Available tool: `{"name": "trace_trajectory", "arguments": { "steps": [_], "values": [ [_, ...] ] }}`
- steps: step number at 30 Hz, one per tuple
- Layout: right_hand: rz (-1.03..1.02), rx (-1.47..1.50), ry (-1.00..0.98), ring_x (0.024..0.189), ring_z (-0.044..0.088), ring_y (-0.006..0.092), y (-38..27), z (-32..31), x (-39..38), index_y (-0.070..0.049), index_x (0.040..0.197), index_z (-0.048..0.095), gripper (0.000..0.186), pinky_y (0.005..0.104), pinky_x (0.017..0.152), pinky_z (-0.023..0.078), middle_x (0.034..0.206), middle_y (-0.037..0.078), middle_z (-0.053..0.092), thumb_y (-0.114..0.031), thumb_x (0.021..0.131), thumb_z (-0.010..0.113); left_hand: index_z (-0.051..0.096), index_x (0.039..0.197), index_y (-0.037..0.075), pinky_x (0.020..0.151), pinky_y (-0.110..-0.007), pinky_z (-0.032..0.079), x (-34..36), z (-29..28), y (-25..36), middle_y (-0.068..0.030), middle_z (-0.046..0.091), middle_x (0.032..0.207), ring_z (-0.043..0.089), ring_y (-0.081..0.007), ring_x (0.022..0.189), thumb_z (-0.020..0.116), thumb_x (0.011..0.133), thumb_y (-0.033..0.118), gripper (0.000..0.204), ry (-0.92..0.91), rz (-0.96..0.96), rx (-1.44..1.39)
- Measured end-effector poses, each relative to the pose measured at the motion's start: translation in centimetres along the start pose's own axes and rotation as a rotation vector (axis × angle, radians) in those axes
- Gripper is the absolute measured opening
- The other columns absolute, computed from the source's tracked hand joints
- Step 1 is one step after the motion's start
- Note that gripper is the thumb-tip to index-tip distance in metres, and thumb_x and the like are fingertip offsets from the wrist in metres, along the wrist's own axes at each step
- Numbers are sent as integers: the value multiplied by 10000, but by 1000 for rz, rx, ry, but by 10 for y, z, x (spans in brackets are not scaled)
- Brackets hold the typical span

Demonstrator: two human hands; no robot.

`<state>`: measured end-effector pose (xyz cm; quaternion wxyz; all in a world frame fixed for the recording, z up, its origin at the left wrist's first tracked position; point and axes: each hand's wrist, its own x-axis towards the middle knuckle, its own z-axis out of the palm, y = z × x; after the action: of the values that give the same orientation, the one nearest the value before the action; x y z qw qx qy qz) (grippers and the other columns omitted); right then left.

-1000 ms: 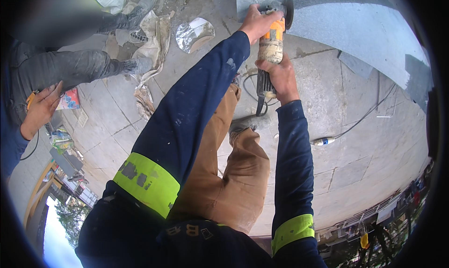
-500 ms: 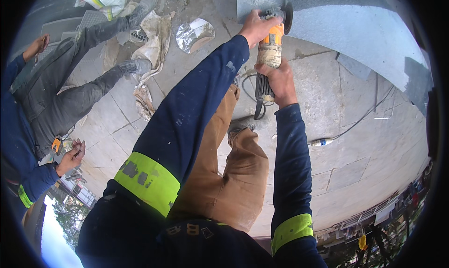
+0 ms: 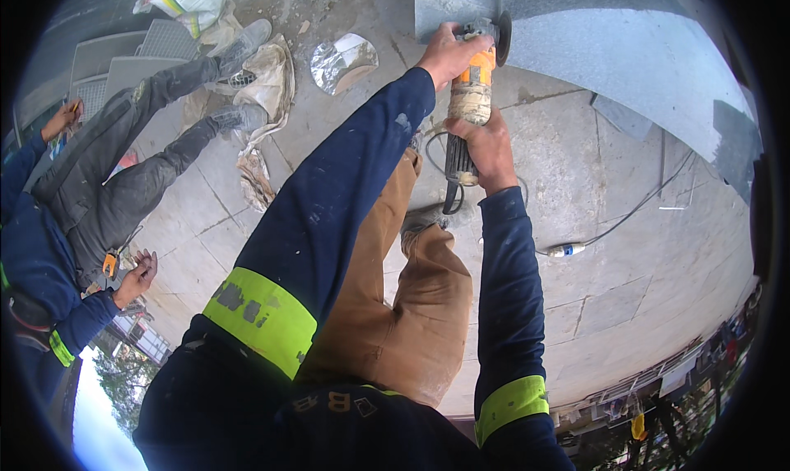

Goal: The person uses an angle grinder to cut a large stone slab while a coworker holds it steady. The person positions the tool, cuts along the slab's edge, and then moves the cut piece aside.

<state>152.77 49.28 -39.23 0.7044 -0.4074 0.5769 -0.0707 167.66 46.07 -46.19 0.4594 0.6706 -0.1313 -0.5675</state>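
Both my hands grip an orange and black angle grinder (image 3: 474, 92), its body wrapped in worn, dirty tape. My left hand (image 3: 449, 53) is closed round the front, close to the metal gear head. Farther back, my right hand (image 3: 491, 152) wraps the black rear handle. The dark grinding disc (image 3: 504, 39) stands on edge at the tool's right side, by the left part of a large grey-blue sheet (image 3: 601, 47). Whether the disc touches the sheet I cannot tell. A black cord loops below the handle.
A co-worker in grey trousers (image 3: 136, 134) is at the left. A shiny round disc (image 3: 344, 63) and a crumpled cloth sack (image 3: 267, 84) lie on the tiled floor. A cable with a blue and white connector (image 3: 566, 250) runs at the right. My feet are below the grinder.
The grinder and my hands have shifted slightly left, my grip unchanged. At the left, the co-worker's body and arms have moved a little.
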Motion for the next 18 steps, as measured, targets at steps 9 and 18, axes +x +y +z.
{"name": "trace_trajectory", "arguments": {
  "steps": [9, 18],
  "values": [
    [2, -14, 2, 753, 644, 181, 2, -2, 1, 58, 1063, 561, 447, 318, 690, 523, 913, 119, 676, -98, 695, 762, 264, 1401, -140, 765, -362, 594, 8, 0, -12, -287, 555, 1183, 669, -278, 962, 774, 819, 344, 913, 15, 0, 28],
    [19, 18, -8, 756, 644, 172, 2, -3, 1, 49, 1067, 561, 445, 312, 693, 524, 914, 111, 676, -100, 701, 766, 227, 1423, -124, 739, -360, 605, 13, 1, -18, -284, 559, 1163, 677, -274, 936, 778, 818, 336, 938, -7, -26, -9]
  ]
}}
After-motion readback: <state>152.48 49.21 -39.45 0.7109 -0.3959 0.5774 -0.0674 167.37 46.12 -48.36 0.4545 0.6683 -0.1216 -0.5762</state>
